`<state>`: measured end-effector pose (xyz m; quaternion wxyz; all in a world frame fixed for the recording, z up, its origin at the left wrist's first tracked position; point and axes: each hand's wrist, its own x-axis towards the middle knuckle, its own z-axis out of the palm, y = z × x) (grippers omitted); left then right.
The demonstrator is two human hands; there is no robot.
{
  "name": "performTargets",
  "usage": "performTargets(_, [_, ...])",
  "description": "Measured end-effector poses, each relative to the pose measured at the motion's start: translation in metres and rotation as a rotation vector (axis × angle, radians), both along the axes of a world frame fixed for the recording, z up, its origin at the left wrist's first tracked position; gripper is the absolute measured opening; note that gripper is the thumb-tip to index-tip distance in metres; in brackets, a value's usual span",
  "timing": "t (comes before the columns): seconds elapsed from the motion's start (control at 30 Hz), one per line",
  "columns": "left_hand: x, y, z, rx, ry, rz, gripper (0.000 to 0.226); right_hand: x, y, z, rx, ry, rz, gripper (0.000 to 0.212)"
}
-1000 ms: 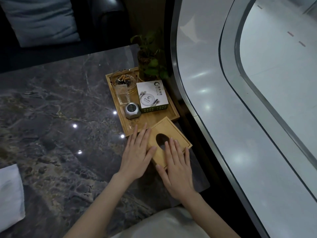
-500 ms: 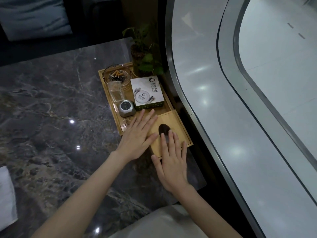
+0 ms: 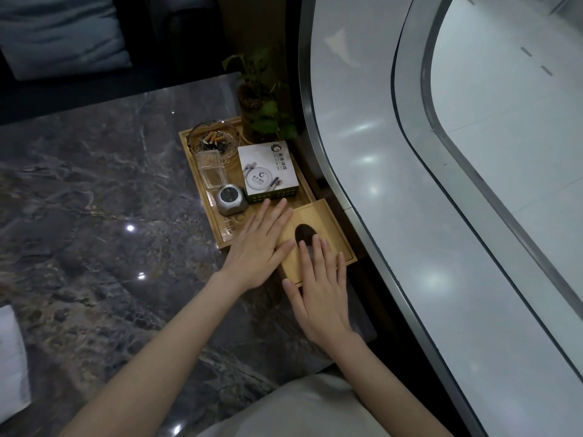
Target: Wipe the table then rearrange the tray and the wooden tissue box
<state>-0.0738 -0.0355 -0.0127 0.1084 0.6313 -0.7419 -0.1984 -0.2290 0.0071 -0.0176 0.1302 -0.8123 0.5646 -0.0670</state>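
Note:
The wooden tissue box (image 3: 328, 230), with a dark oval slot in its lid, lies at the table's right edge, its far end against the near end of the wooden tray (image 3: 227, 230). My left hand (image 3: 262, 244) lies flat, fingers spread, over the box's left side and the tray's near corner. Flat on the box's near end rests my right hand (image 3: 320, 288), fingertips at the slot. Neither hand grips anything. The dark marble table (image 3: 94, 200) spreads out to the left.
On the tray stand a glass ashtray (image 3: 214, 140) with cigarette butts, a clear toothpick holder (image 3: 213, 171), a small grey device (image 3: 230, 198) and a white printed box (image 3: 268, 171). A potted plant (image 3: 263, 102) sits behind. A white cloth (image 3: 12, 357) lies at the near left. A grey curved ledge (image 3: 378, 184) runs along the right.
Both hands pushed the tissue box away from me and turned it, so it now sits square against the tray's near end instead of angled.

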Motion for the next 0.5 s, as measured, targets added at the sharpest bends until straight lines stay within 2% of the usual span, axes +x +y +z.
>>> performTargets(0.13, [-0.006, 0.003, 0.005, 0.049, 0.063, 0.056, 0.058, -0.001, -0.001, 0.004, -0.005, -0.046, 0.006, 0.063])
performTargets(0.27, [-0.014, 0.01, 0.012, 0.062, 0.054, 0.12, 0.056, 0.0, -0.007, 0.014, -0.064, -0.129, -0.052, 0.049])
performTargets(0.33, [-0.014, 0.013, 0.019, 0.055, 0.123, 0.17, 0.053, 0.002, -0.012, 0.022, -0.078, -0.183, -0.065, 0.043])
performTargets(0.4, [-0.011, 0.013, 0.029, 0.057, 0.256, 0.255, 0.047, 0.005, -0.021, 0.034, 0.024, -0.319, -0.074, 0.033])
performTargets(0.5, [0.004, 0.01, 0.053, 0.122, 0.395, 0.388, 0.033, 0.02, -0.039, 0.061, 0.323, -0.628, -0.156, 0.022])
